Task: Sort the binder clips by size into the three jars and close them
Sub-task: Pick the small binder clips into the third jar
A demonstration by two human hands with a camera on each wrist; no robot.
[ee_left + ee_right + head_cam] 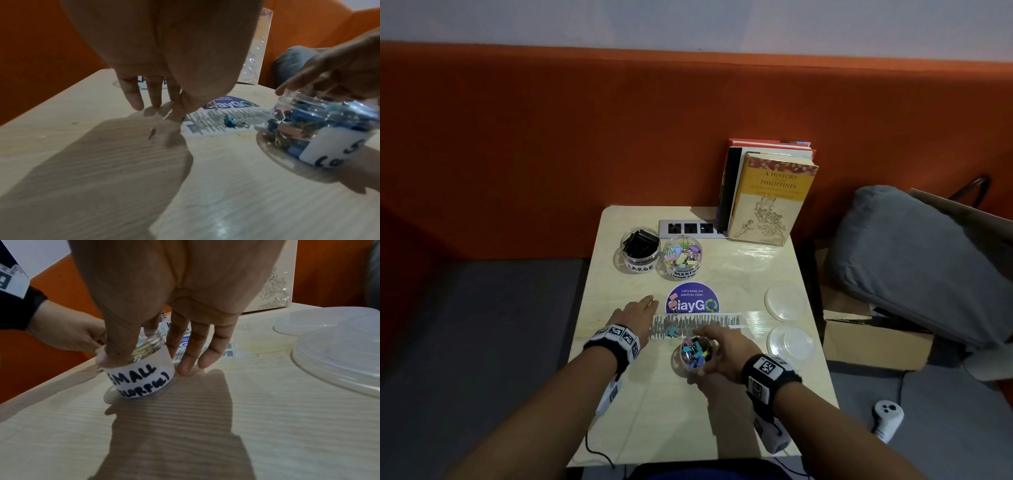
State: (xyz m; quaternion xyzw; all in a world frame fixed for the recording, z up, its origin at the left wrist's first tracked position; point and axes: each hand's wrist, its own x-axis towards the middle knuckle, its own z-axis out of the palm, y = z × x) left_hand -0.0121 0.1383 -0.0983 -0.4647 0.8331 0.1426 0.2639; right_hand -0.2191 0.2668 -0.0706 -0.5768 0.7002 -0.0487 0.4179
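A clear jar labelled SMALL [695, 354] [320, 129] [141, 378], lidless and holding colourful small clips, stands near the table's middle front. My right hand [717, 346] [141, 356] grips its rim from above, thumb on the near edge. My left hand [635, 313] [156, 107] is to the jar's left, fingers straight, tips touching the tabletop. A teal clip [673, 331] [292, 122] lies loose on the printed strip [698, 323]. A pink clip [672, 303] lies on the purple sticker [693, 301]. The LARGE jar [640, 251] holds black clips and the MEDIUM jar [683, 257] pastel ones; both stand open at the back.
Two clear lids [786, 303] [791, 342] lie at the table's right edge. Books [767, 192] and a socket strip [688, 229] stand at the back. Right of the table are a grey cushion [914, 260], a cardboard box [873, 339] and a white controller [887, 416].
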